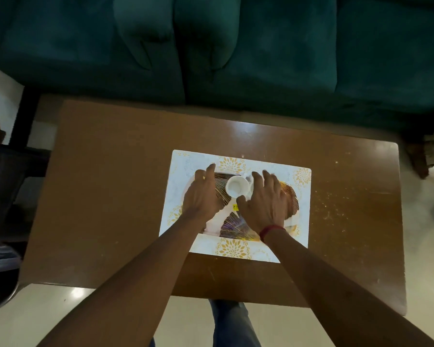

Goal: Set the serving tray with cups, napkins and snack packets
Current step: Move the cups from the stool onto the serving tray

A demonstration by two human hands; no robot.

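Observation:
A white serving tray (303,196) with gold flower prints lies on the brown wooden table (110,184). Shiny purple and gold striped snack packets (236,227) lie across it, partly under my hands. A small white cup (236,187) stands upright on the packets near the tray's middle. My right hand (263,201), with a red thread at the wrist, curls round the cup's right side, thumb at its near rim. My left hand (202,194) lies flat on a packet left of the cup, fingers spread. I cannot make out any napkins.
A dark green sofa (236,51) runs along the far side of the table. Pale floor tiles (85,321) and my blue-jeaned leg (232,324) show below the near table edge. Dark furniture stands at the far left.

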